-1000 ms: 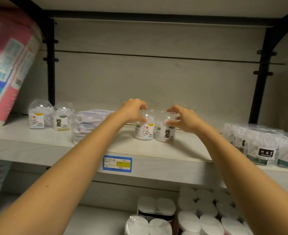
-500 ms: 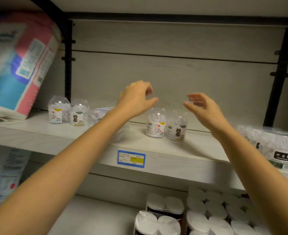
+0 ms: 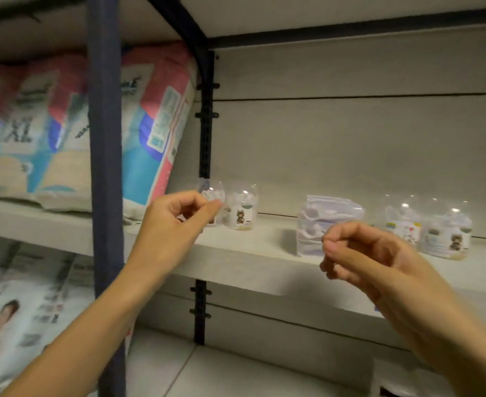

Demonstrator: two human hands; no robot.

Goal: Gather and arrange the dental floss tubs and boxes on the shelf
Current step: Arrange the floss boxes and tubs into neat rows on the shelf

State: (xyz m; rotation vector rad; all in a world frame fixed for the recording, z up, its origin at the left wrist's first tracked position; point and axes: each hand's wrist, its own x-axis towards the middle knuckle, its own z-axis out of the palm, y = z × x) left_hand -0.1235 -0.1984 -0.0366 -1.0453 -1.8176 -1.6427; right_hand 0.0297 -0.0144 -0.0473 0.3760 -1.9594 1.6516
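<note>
Two clear domed floss tubs stand at the left end of the pale shelf [image 3: 250,253]: one [image 3: 211,190] half hidden behind my left hand, the other [image 3: 241,207] with a cat label beside it. A clear wrapped pack of floss boxes [image 3: 327,219] sits mid-shelf. Two more tubs [image 3: 402,219] [image 3: 448,233] stand to its right. My left hand [image 3: 175,224] hovers in front of the leftmost tub with fingers curled and thumb meeting them, holding nothing I can see. My right hand [image 3: 365,253] hangs before the wrapped pack, fingers curled, holding nothing.
Large diaper packs [image 3: 155,124] lean against the black shelf upright [image 3: 206,138] just left of the tubs. A dark vertical post [image 3: 105,167] crosses the foreground on the left. More packs [image 3: 21,310] fill the lower left shelf.
The view has swung left. Both hands left the two right-hand tubs; my left hand moved to the left pair of tubs and my right hand followed, both with fingers now curled.
</note>
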